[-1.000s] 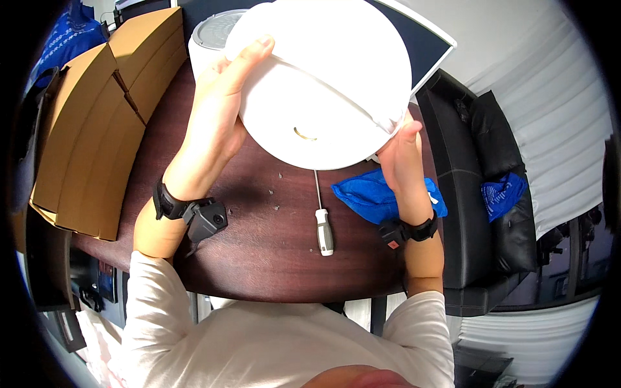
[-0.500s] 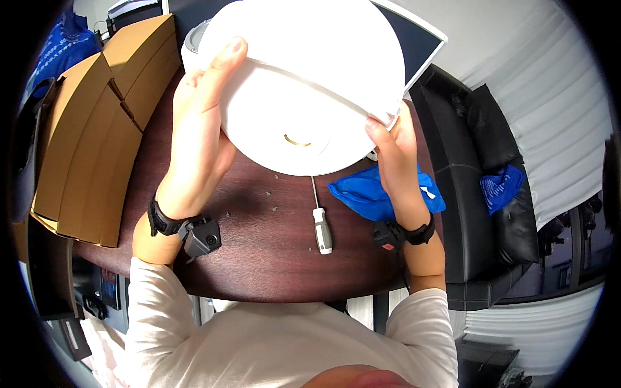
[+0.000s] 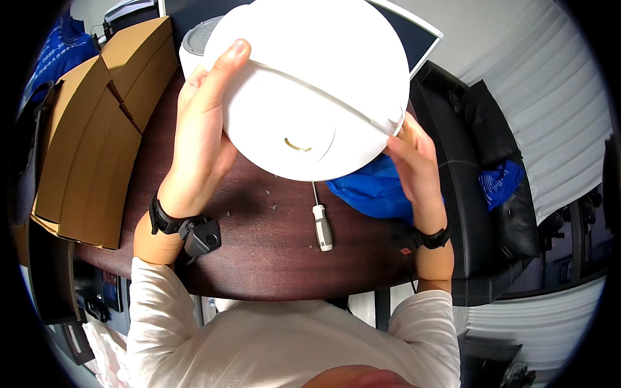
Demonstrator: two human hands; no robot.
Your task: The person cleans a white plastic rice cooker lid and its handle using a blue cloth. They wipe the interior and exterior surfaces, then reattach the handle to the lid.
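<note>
I hold up a large white round disc (image 3: 278, 123) with a raised ridge across its face and a short curved brass-coloured slot near its lower part. My left hand (image 3: 207, 97) grips its left edge, thumb lying on the face and the other fingers behind. At the right rim, my right hand (image 3: 414, 155) pinches the edge near the end of the ridge; its fingertips are partly hidden. Below the disc, a screwdriver (image 3: 323, 229) with a white and grey handle lies on the table, its tip hidden. A blue cloth bag (image 3: 372, 194) is beneath my right hand.
Brown cardboard boxes (image 3: 90, 136) line the left side of the dark wooden table (image 3: 259, 265). Behind the disc stand a white thing with a grey round top (image 3: 199, 37) and a dark panel (image 3: 414, 35). Small crumbs dot the tabletop. A black sofa (image 3: 466, 194) is at right.
My right hand has shifted slightly right and down along the disc's rim, its thumb moving off the face toward the edge. The disc has tipped a little; my left hand keeps its grip.
</note>
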